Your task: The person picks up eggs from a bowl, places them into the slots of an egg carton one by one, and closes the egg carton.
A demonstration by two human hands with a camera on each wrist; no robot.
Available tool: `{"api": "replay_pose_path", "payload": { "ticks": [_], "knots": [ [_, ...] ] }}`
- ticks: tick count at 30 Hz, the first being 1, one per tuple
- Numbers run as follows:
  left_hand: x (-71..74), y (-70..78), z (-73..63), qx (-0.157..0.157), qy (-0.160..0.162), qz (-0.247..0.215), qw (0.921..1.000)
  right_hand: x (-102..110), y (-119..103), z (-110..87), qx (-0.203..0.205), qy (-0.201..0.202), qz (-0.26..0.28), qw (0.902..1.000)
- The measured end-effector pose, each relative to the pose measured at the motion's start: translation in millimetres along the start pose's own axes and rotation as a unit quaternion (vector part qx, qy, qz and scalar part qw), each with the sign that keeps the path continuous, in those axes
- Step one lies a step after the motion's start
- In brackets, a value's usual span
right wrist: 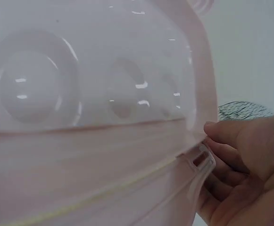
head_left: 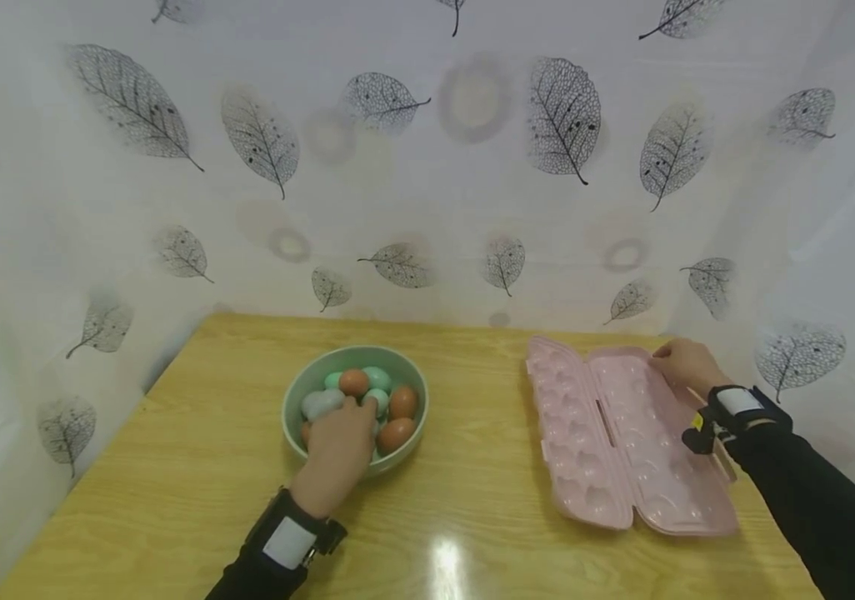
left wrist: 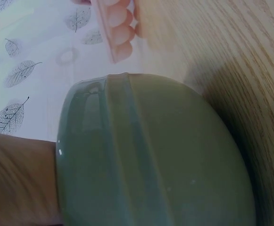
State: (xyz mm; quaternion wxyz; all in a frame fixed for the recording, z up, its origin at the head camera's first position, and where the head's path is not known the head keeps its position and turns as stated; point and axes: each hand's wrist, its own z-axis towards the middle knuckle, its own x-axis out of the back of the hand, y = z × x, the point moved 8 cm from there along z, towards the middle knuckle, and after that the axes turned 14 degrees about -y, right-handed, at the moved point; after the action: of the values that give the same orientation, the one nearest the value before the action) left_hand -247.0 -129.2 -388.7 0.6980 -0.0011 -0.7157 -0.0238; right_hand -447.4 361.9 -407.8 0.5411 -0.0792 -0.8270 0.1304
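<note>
At the head view's seven o'clock, the left hand (head_left: 337, 450), grip hidden, should go gently among eggs (head_left: 403, 402) in the bowl (head_left: 401, 368) while, at four, the right hand (head_left: 690, 365) pinches the pink carton (head_left: 641, 425).

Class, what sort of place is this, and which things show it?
Likely an indoor tabletop workspace; any room beyond is hidden. Clues: the wood-grain table, the leaf-print sheeting behind it and the open pink egg carton on top.
</note>
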Motion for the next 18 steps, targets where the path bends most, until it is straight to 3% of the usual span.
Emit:
{"api": "replay_pose_path", "payload": {
  "ticks": [6, 11, 18],
  "knots": [
    [-0.6, 3.9, -3.7, -0.019, 0.016, -0.004, 0.9997, 4.5, -20.6, -11.9, 0.005, -0.053, 0.023, 0.9983],
    [0.4, 4.2, -4.7, -0.026, 0.033, -0.006, 0.9991, 2.0, -45.3, -21.6, 0.033, -0.061, 0.018, 0.9974],
    [-3.2, -0.3, 0.9, -0.015, -0.006, -0.02, 0.9997, -5.1, -74.4, -34.4, 0.063, -0.052, 0.02, 0.9964]
  ]
}}
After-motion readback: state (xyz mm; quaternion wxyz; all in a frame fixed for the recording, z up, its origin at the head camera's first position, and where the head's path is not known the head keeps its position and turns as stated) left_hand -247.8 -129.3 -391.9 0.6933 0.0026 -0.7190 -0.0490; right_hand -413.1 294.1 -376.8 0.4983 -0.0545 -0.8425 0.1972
